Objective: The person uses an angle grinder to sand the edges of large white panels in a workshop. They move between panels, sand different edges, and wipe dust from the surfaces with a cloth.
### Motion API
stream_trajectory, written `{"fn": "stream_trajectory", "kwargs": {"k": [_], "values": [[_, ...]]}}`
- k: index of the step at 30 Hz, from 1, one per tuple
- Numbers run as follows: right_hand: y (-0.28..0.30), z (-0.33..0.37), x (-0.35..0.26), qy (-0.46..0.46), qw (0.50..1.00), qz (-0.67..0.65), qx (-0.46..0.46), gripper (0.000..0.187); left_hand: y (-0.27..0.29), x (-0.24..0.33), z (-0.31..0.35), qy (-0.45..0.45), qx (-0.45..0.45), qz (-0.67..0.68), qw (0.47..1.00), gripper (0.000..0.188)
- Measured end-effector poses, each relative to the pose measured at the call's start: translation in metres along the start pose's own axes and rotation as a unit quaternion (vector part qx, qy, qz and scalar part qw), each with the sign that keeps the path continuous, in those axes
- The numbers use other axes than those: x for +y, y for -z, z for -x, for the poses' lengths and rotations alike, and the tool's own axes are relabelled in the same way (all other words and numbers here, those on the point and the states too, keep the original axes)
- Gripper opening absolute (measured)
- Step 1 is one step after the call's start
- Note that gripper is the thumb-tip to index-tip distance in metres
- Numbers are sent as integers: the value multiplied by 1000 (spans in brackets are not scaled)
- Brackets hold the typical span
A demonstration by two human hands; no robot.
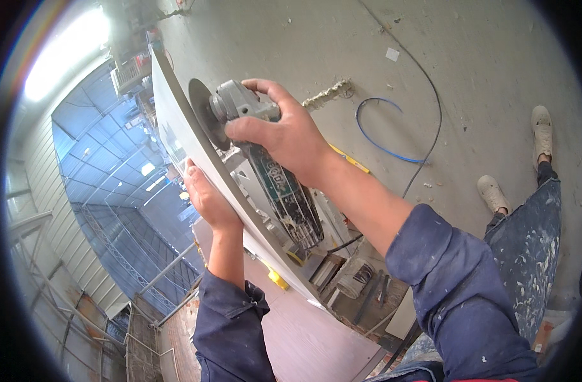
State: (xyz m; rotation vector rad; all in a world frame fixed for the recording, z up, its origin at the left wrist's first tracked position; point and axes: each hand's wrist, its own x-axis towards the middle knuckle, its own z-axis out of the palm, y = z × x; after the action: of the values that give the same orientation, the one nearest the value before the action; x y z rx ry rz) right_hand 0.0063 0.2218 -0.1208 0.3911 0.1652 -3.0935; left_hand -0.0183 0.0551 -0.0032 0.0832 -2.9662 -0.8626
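The floor [495, 51] was grey concrete, with a blue wire [374, 137] looped on it and a black cable [431, 95] running past. A big flat white board [176, 121] stood tilted on its edge. The right hand [291, 137] was wrapped tight around a grinder [265, 159], whose round disc [202, 111] touched the board's edge. The left hand [205, 197] pressed flat on the board's far side, fingers hidden. Both arms reached up in blue sleeves [456, 280].
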Motion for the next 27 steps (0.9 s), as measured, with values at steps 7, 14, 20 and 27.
{"fn": "stream_trajectory", "kwargs": {"k": [7,14,20,27], "values": [[-11,-36,-27,42,999,7,-30,75,12,-14,3,-5,16,-57,998,55],[-7,-30,-29,56,990,132,-11,76,18,-16,3,-31,12,-88,996,56],[9,20,-15,53,981,185,-30,77,10,-7,0,-21,3,8,1000,41],[25,85,13,17,979,198,-36,78,11,-7,-4,17,0,-5,1000,54]]}}
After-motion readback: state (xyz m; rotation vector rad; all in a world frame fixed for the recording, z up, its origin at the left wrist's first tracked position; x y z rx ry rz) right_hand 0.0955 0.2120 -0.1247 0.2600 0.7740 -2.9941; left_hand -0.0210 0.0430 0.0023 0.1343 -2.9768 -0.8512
